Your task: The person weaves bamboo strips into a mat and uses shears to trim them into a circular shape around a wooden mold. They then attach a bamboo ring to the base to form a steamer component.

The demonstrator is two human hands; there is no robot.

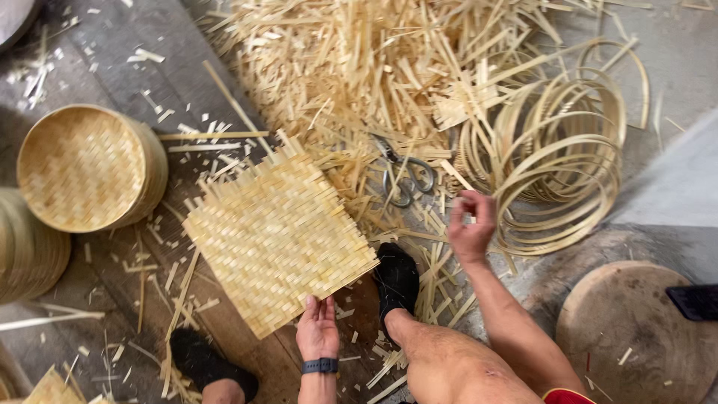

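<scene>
Nearest the camera, the left hand (317,329) lies flat with fingers together on the near edge of a square woven bamboo mat (278,233), its grip open and pressing down rather than closed around anything; a dark wristband (320,366) sits just behind it. The mat rests on the floor (112,75) between the person's two feet in black socks, the left foot (212,366) at the bottom of the view and the right foot (396,280) just beside the mat's right corner.

A little farther out, the right hand (471,222) is raised above loose strips, its fingers curled in a loose grip around what looks like a thin pale strip (too small to tell for certain). Just beyond it lie metal scissors (407,179) among the cuttings, and to the right a bundle of bamboo hoops (557,161) is stacked on the floor.

To the left, a finished round woven basket (86,168) lies on its side. Farthest away, a large pile of bamboo strips (351,60) spreads across the top of the view. A round wooden block (636,333) sits at the lower right.
</scene>
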